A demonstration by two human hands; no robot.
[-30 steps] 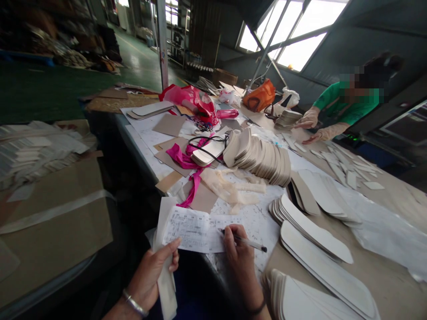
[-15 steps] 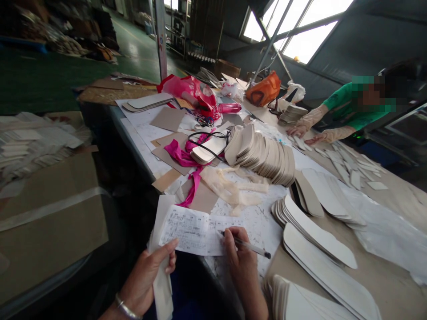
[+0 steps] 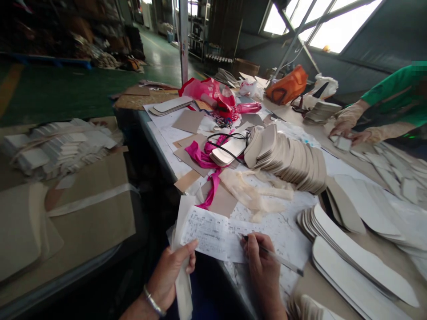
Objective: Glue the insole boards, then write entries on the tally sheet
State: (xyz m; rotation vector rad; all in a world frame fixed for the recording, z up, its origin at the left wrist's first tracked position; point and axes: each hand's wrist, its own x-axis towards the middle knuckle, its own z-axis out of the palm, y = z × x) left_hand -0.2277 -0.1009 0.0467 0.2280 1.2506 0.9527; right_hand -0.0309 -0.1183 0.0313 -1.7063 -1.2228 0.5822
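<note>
An unfolded notebook point(image 3: 208, 235) with handwritten lines lies over the table's near edge. My left hand point(image 3: 171, 273), a silver bangle on its wrist, grips the notebook's left side, thumb on top, together with a pale strip point(image 3: 184, 291) that hangs below. In my right hand point(image 3: 265, 264) a pen point(image 3: 283, 261) is pinched, its tip at the right-hand page. Beyond the notebook are a magenta cloth strip point(image 3: 213, 189) and a cream cloth strip point(image 3: 248, 191). A long row of beige shaped boards point(image 3: 287, 155) leans behind them.
White shaped boards point(image 3: 363, 255) are stacked on the right. An orange bag point(image 3: 288, 84) and a red plastic bag point(image 3: 213, 95) lie at the back. A co-worker's gloved hands point(image 3: 350, 129) handle small pieces at far right. Cartons with bundled pieces point(image 3: 66, 146) stand left.
The view has swung left, so the table and notebook sit farther right. My right hand still holds the pen at the page. The co-worker's hands have drawn together around a small piece.
</note>
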